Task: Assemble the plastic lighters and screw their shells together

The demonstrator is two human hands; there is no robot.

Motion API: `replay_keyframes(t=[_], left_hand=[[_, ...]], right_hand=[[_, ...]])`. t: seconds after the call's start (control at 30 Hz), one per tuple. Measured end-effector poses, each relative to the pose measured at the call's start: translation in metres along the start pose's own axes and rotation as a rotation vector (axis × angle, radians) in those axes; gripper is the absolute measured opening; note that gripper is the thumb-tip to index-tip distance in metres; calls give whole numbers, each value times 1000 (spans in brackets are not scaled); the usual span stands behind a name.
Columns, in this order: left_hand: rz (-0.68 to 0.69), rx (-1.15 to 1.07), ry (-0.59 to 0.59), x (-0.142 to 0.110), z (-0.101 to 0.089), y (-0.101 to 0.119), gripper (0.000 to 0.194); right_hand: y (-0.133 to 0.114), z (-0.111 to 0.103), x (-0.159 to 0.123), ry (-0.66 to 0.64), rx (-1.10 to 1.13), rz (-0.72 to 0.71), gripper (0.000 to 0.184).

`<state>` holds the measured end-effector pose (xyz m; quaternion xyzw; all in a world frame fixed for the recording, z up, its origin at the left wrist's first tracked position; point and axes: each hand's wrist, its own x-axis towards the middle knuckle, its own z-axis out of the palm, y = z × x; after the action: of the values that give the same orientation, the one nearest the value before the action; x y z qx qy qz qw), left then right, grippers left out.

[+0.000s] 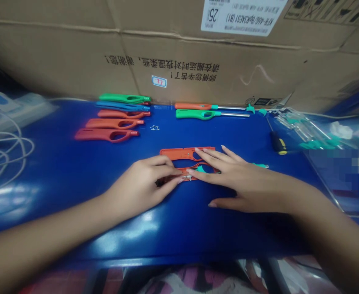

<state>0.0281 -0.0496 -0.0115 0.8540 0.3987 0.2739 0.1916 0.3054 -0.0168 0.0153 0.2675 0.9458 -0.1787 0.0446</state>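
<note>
Head view: on the far left, a loose white cable (23, 141) loops over the blue worktop (182, 232), well apart from the work. Next come the stacked lighter handles (95, 134), lying flat near the cardboard box (84, 53). The left hand (147, 179) is curled, thumb and fingertips drawn nearly together on the left part of the lower orange half (184, 169); whether the pinch also takes in an inner part is hidden. That grip looks right for steadying the half, and a light squeeze should be enough, since thin plastic probably flexes. Just beyond the hand lie small pale pins (155, 128), best kept clear of the sleeve side of any reach.

In the middle, the upper orange half (178, 154) lies open just beyond the lower one, which holds a green trigger (201, 169) and a pale small part (186, 177). Pressing each piece straight down seems safer than pushing sideways, which could pop out its neighbour.

The right hand (243, 181) is spread, palm down, gripping nothing; its index fingertip reaches the inner parts beside the trigger, the others rest on or hover over the upper half, which I cannot tell. One fingertip alone would give finer control. Farther right lies a screwdriver (279, 143), then the metal tubes (302, 126).
</note>
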Motion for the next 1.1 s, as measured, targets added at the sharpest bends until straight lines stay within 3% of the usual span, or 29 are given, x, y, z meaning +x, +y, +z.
replay_keyframes(t=[0.57, 0.73, 0.93, 1.1], left_hand=[[-20, 2, -17, 0, 0, 1, 16], [-36, 0, -20, -1, 0, 1, 12], [-58, -5, -14, 0, 3, 1, 12], [-44, -20, -22, 0, 3, 0, 13]], right_hand=[[-6, -5, 0, 20, -46, -30, 71], [-5, -9, 0, 82, -96, -49, 61], [-3, -5, 0, 55, -89, -48, 67], [-2, -6, 0, 72, -79, -54, 61]])
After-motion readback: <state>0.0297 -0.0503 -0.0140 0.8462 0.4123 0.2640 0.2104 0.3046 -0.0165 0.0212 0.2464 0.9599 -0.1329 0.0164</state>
